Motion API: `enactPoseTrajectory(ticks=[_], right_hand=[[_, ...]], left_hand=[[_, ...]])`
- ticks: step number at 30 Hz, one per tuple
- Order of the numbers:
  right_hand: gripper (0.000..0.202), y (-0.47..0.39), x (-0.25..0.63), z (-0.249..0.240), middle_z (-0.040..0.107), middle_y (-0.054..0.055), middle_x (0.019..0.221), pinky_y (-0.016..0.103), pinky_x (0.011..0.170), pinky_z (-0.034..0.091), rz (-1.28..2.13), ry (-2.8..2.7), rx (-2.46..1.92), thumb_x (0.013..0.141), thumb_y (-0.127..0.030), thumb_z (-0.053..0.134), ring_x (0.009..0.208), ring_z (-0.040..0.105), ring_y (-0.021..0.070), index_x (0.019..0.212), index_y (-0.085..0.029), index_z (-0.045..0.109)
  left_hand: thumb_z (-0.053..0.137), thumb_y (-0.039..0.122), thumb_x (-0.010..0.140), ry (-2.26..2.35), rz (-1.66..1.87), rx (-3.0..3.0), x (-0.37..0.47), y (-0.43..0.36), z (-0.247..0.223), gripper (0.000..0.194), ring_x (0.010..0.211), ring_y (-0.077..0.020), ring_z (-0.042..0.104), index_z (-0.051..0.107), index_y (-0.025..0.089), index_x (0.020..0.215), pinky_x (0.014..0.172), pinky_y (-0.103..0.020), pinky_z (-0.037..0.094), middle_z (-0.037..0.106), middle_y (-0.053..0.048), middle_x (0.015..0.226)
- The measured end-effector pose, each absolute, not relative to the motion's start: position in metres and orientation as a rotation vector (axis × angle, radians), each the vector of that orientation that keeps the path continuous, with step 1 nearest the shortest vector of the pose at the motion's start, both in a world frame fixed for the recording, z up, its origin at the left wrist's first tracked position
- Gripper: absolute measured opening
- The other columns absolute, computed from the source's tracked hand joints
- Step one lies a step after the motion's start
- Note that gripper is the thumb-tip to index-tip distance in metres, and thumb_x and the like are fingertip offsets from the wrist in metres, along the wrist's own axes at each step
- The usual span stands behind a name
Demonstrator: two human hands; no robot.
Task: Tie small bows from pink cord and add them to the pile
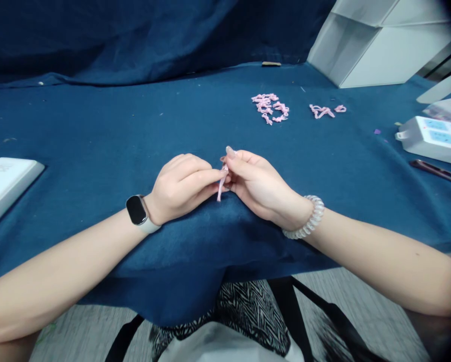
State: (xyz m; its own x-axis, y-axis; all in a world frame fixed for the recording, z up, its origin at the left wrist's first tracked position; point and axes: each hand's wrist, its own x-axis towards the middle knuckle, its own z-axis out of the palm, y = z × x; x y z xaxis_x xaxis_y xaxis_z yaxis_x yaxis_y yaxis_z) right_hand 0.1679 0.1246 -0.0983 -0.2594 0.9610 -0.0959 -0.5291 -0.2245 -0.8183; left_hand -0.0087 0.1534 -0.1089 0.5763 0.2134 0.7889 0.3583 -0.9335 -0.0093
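A narrow pink ribbon (220, 191) is pinched between my two hands near the table's front edge, with one end hanging down. My left hand (186, 183), with a watch on its wrist, grips it between thumb and fingertips. Close against it, my right hand (257, 181) also has its fingers closed on the ribbon, thumb on top. The fingers hide most of the ribbon, so whether it is knotted there cannot be seen. Farther back lies a cluster of small pink ribbon bows (265, 105), with a few more pink bows (322, 111) to its right.
A blue cloth (135, 120) covers the table. A white box-like device (9, 186) sits at the left edge. On the right are a white power strip (432, 138), a dark slim tool (438, 172) and a white storage bin (391, 55) behind.
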Motion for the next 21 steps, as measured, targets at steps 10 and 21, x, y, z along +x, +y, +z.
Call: enactPoseTrajectory(ticks=[10,21], right_hand=[[0.035,0.124,0.163,-0.103,0.056,-0.003,0.061,0.022,0.059,0.044,1.727,-0.723,-0.748,0.073,-0.041,0.081,0.059,0.05,0.0078,0.067,-0.017,0.056],[0.033,0.124,0.154,-0.101,0.051,-0.004,0.053,0.02,0.055,0.038,1.705,-0.591,-0.739,0.093,-0.017,0.058,0.048,0.044,0.0047,0.061,-0.015,0.052]], left_hand=[[0.068,0.03,0.085,-0.82,-1.279,-2.752,-0.003,0.148,-0.104,0.009,0.072,-0.0152,0.064,0.076,0.027,0.089,0.072,-0.032,0.053,0.07,-0.004,0.078],[0.07,0.03,0.083,-0.868,-1.357,-2.745,0.006,0.143,-0.1,0.007,0.07,-0.0153,0.065,0.075,0.025,0.084,0.068,-0.03,0.053,0.072,-0.003,0.078]])
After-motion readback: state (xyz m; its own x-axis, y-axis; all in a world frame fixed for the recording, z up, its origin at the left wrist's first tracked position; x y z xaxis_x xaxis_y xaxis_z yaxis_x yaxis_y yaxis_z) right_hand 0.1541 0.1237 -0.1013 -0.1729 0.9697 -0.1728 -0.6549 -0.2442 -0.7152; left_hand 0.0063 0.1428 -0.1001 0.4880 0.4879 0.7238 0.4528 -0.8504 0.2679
